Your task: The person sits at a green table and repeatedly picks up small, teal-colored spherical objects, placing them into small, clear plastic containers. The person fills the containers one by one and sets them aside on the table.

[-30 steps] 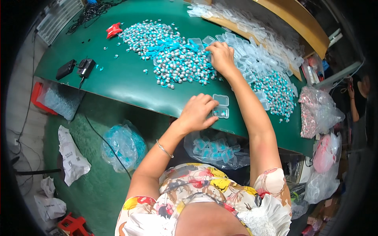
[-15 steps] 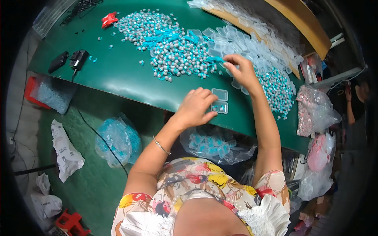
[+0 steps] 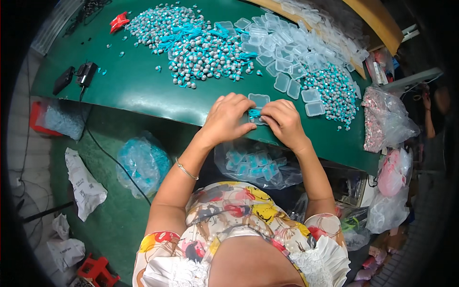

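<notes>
A small clear plastic case (image 3: 259, 99) stands open near the table's front edge, its lid folded away from me. A looped bundle of turquoise cord (image 3: 255, 113) lies in its near half. My left hand (image 3: 229, 117) grips the case's left side, fingers at the hinge side and thumb near the front corner. From the right, my right hand (image 3: 285, 123) pinches the cord bundle at the case; its fingertips partly hide the case. Beyond my hands lies a heap of grey-and-turquoise earplug-like pieces (image 3: 210, 60) with turquoise cords (image 3: 191, 33) across it.
Empty clear cases (image 3: 282, 48) pile up at the back right, beside a second heap of small pieces (image 3: 332, 91). A bag of filled cases (image 3: 253, 165) hangs below the front edge. Black adapters (image 3: 86, 74) and a red packet (image 3: 119, 22) lie at left.
My right hand has come from the far heap toward me and left, bringing the turquoise cord to the case. My left hand has closed in on the case. The view has shifted slightly.
</notes>
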A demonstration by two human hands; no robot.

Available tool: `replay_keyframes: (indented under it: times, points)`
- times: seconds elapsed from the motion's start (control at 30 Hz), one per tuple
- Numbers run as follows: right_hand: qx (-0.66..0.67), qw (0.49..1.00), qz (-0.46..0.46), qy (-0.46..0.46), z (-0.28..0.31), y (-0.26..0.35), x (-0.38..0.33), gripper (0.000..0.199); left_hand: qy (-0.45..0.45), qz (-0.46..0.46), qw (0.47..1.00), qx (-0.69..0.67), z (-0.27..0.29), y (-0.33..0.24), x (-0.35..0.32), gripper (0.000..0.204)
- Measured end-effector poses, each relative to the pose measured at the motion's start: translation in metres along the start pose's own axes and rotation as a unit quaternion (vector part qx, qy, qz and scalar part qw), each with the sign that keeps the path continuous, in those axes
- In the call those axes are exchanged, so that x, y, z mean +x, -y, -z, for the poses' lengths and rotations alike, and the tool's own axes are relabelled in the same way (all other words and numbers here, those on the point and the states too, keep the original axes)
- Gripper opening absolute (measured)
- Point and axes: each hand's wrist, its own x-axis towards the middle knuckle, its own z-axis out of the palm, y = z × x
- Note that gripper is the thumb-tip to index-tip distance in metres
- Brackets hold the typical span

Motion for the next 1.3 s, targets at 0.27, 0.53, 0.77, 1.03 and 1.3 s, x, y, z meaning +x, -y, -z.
replay_keyframes:
  times: [0.27, 0.53, 0.77, 1.03, 1.3]
  points:
    - [-0.051, 0.997, -0.065, -0.004, 0.006, -0.014, 0.011, 0.023, -0.003, -0.002, 1.000, 0.015, 0.000, -0.003, 0.000, 0.045]
    - [0.022, 0.990, -0.135, 0.024, 0.001, -0.019, 0.014, 0.026, -0.014, -0.018, 0.999, 0.025, -0.001, -0.003, -0.001, 0.045]
    - [-0.023, 0.995, -0.024, -0.091, -0.004, -0.007, 0.007, 0.023, -0.064, -0.024, 0.996, 0.056, -0.003, -0.005, -0.007, 0.039]
    - [-0.008, 0.993, -0.007, -0.121, -0.009, 0.000, -0.007, 0.023, -0.139, -0.040, 0.982, 0.124, -0.019, -0.017, -0.023, 0.029]
    - [0.026, 0.997, -0.012, -0.077, -0.003, 0.018, -0.021, 0.028, -0.148, 0.014, 0.986, 0.073, -0.020, -0.022, -0.028, 0.035]
